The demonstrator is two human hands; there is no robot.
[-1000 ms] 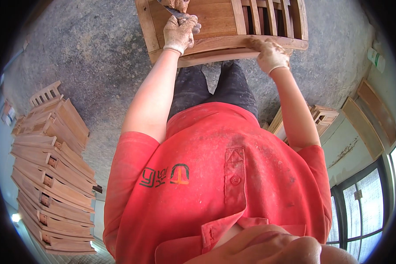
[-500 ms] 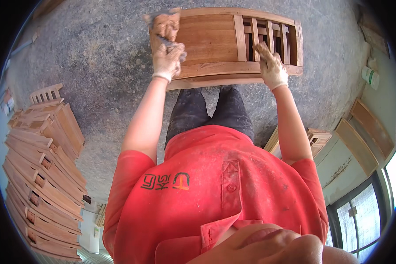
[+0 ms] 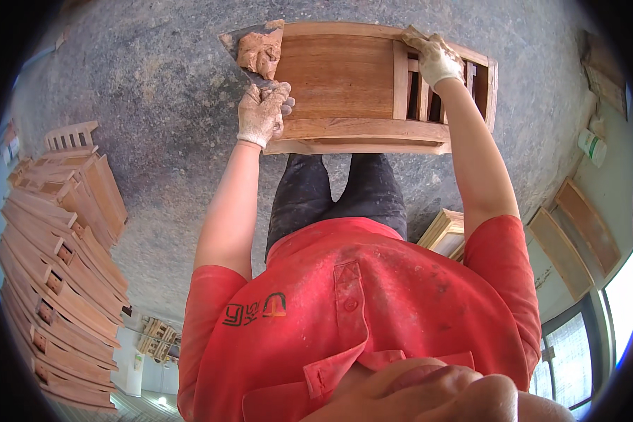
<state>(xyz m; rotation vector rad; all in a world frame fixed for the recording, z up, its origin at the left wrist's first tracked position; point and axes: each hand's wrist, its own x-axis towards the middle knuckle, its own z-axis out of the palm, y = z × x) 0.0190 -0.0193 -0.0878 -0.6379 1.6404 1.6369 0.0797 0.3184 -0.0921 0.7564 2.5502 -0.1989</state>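
Note:
A wooden panel frame (image 3: 337,77), with a solid board on its left and slats on its right, lies flat in front of my legs. My gloved left hand (image 3: 261,112) grips a putty knife (image 3: 233,43) by its handle, beside the frame's left end. A thick lump of brown putty (image 3: 260,53) rests on its wide blade. On the far rail, above the slats, is my gloved right hand (image 3: 439,58), fingers stretched out along the wood. Brown smears mark its fingertips; I see no tool in it.
Stacked curved wooden parts (image 3: 63,281) rise at the left. A white container (image 3: 592,146) stands by the right wall, with wooden panels (image 3: 561,253) leaning nearby. More wooden frames (image 3: 444,233) lie right of my legs. The floor (image 3: 162,126) is stained concrete.
My right hand has moved from the near rail to the far rail. The left hand with the putty knife has shifted slightly down and left in view, and the frame appears lower and farther right.

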